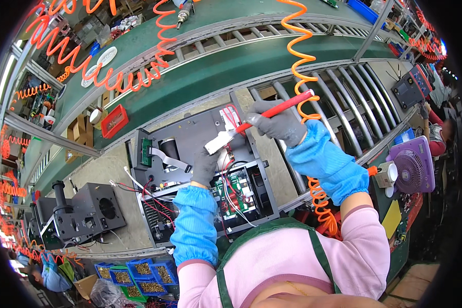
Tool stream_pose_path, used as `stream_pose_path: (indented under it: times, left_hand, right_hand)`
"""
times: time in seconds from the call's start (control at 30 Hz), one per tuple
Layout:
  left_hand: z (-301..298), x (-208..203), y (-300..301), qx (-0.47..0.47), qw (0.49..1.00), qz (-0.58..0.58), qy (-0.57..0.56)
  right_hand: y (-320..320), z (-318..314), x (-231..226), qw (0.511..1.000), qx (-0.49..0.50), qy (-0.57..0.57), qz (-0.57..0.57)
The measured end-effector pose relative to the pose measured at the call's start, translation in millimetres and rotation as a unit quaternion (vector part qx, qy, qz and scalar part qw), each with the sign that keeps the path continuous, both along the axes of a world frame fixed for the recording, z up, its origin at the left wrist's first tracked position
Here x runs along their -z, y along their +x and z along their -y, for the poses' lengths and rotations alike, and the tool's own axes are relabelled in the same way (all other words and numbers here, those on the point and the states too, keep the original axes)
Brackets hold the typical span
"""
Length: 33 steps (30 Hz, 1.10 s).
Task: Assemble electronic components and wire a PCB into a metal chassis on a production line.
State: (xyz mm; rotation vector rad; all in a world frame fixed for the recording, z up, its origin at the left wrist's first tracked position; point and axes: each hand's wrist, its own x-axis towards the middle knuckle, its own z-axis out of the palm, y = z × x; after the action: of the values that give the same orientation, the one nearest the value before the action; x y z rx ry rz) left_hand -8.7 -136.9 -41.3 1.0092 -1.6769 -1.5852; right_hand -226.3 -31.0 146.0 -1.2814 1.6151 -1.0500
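My right hand, in a grey glove, grips a red stick-shaped tool with a pale tip at its upper end. At the tool's lower end is a flat white piece; whether it belongs to the tool I cannot tell. My left hand, also gloved, is closed right by that white piece, its fingertips partly hidden. Both hands are over an open dark grey metal housing. Inside it are a green circuit board, a black cylinder, a grey ribbon cable and loose wires.
A second black housing stands at left. Beyond the work are a red tray and a green conveyor; rollers run to the right. Orange coiled hoses hang overhead. Blue bins of small parts and a purple fan flank me.
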Motion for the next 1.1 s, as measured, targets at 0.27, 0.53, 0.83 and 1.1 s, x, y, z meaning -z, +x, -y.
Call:
stream_pose_path:
  times: [0.27, 0.53, 0.83, 1.1]
  left_hand:
    - [-4.4, -22.6, -4.2, 0.003, 0.998, -0.007, 0.06]
    - [-0.6, -6.0, -1.6, -0.008, 0.999, -0.009, 0.031]
    - [4.0, 11.6, 0.3, -0.015, 0.999, -0.025, 0.028]
    - [1.1, 1.3, -1.0, -0.009, 0.999, -0.011, 0.034]
  right_hand:
    - [13.6, -7.2, -5.5, 0.994, 0.032, 0.006, 0.1]
    - [-14.7, -3.2, 14.7, 0.998, 0.024, -0.063, -0.005]
    - [-1.2, -0.1, 9.1, 0.995, 0.032, 0.035, 0.091]
    - [-13.2, -0.8, 12.4, 0.997, 0.041, -0.067, 0.019]
